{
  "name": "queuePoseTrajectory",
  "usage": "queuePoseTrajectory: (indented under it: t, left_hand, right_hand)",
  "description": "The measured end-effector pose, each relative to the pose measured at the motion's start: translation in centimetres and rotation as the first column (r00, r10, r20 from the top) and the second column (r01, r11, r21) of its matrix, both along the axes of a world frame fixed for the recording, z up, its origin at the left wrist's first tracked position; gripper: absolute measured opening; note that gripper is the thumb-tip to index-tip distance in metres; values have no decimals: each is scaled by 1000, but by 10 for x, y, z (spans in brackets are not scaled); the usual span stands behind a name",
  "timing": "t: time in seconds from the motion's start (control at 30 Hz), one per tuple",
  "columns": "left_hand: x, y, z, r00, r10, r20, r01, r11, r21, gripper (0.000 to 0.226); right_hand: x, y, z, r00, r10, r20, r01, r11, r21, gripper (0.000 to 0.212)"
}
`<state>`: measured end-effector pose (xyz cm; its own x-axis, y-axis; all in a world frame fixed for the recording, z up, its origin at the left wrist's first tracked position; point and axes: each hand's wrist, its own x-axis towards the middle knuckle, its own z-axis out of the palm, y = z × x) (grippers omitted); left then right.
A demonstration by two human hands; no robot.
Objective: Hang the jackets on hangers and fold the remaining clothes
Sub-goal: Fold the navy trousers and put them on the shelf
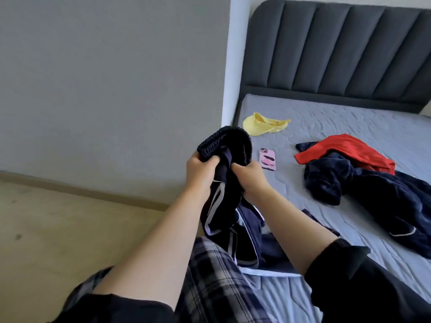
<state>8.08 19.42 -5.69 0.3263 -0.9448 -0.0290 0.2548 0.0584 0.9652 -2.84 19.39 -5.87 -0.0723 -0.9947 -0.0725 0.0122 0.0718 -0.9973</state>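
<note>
Navy track pants (233,145) hung between our left hand (201,170) and right hand (250,180), both fisted on the waistband. Folding step, we judged; next needed them spread flat on the bed (326,136) to the right.

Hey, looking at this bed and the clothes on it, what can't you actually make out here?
Head view only.
1. The navy garment is bunched in the left hand and right hand, so its type is unclear; its lower part is partly hidden behind the right forearm.
2. The navy pile is tangled under the red garment and cut off by the right edge; piece count unclear.
3. No hangers are in frame.
</note>
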Motion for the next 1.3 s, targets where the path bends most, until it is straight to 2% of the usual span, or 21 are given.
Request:
queuePoseTrajectory:
  t: [0.1, 0.17, 0.33, 0.43, 0.53, 0.63, 0.73, 0.8, 0.87, 0.9, 0.93, 1.0, 1.03, 1.07, 1.1, 1.13, 1.17, 1.2, 1.23, 1.27, 1.3]
  left_hand:
    - [64, 6, 70, 996, 84, -14, -86, 988, -128, 21]
    - [103, 18, 118, 992, 116, -43, -122, 968, -218, 17]
    - [169, 53, 224, 972, 215, -96, -236, 884, -405, 18]
    - [195, 80, 288, 962, 260, -81, -263, 813, -520, 14]
    - [210, 102, 340, 960, 278, -36, -241, 753, -613, 8]
    - [209, 112, 362, 965, 258, -37, -223, 743, -631, 6]
    - [211, 112, 361, 931, 364, 6, -292, 758, -584, 7]
    - [221, 111, 354, 839, 511, 185, -336, 756, -562, 10]
    - [233, 112, 342, 717, 587, 376, -352, 770, -533, 12]
    - [237, 112, 336, 663, 613, 429, -375, 769, -518, 13]
    - [241, 112, 330, 616, 645, 451, -409, 752, -517, 16]
    - [248, 108, 322, 514, 721, 465, -461, 689, -559, 21]
    - [251, 107, 321, 453, 716, 531, -441, 698, -564, 23]
    - [252, 107, 320, 389, 663, 639, -397, 747, -534, 24]
    - [253, 109, 319, 337, 579, 743, -350, 809, -472, 25]
    - [254, 109, 317, 310, 509, 803, -322, 851, -415, 25]
    - [254, 109, 314, 313, 488, 815, -315, 862, -396, 25]
    - [254, 108, 311, 339, 516, 787, -325, 849, -416, 24]
    - [255, 107, 307, 372, 552, 746, -344, 828, -442, 23]
    - [255, 106, 304, 396, 553, 733, -352, 829, -435, 23]
    - [255, 105, 302, 412, 510, 755, -340, 855, -392, 23]
  right_hand:
    - [63, -10, 64, 991, 120, -54, -128, 977, -168, 15]
    - [105, -7, 111, 973, 205, -104, -227, 928, -296, 13]
    - [186, 19, 208, 931, 302, -207, -365, 724, -585, 19]
    - [219, 40, 265, 919, 284, -273, -391, 567, -725, 25]
    - [233, 57, 314, 899, 275, -342, -432, 416, -800, 32]
    - [231, 64, 340, 866, 261, -426, -497, 366, -787, 37]
    - [219, 57, 348, 808, 233, -542, -585, 436, -684, 32]
    - [205, 46, 349, 751, 152, -642, -601, 559, -571, 27]
    - [184, 30, 350, 713, -13, -701, -500, 690, -522, 19]
    - [172, 22, 350, 727, -101, -680, -415, 724, -551, 16]
    - [161, 14, 350, 759, -184, -625, -322, 729, -605, 13]
    - [142, 1, 345, 846, -300, -441, -142, 670, -728, 18]
    - [133, -4, 342, 855, -319, -409, -109, 660, -743, 19]
    - [125, -8, 339, 833, -303, -464, -148, 685, -713, 16]
    - [117, -12, 335, 775, -250, -581, -239, 735, -634, 12]
    - [109, -14, 329, 702, -168, -692, -330, 785, -525, 9]
    - [103, -16, 325, 665, -112, -739, -371, 809, -456, 9]
    - [98, -18, 321, 699, -101, -708, -357, 808, -468, 10]
    - [92, -20, 318, 779, -98, -619, -311, 797, -517, 9]
    - [86, -23, 316, 846, -62, -530, -278, 797, -537, 9]
    - [81, -23, 315, 874, 31, -486, -304, 815, -494, 11]
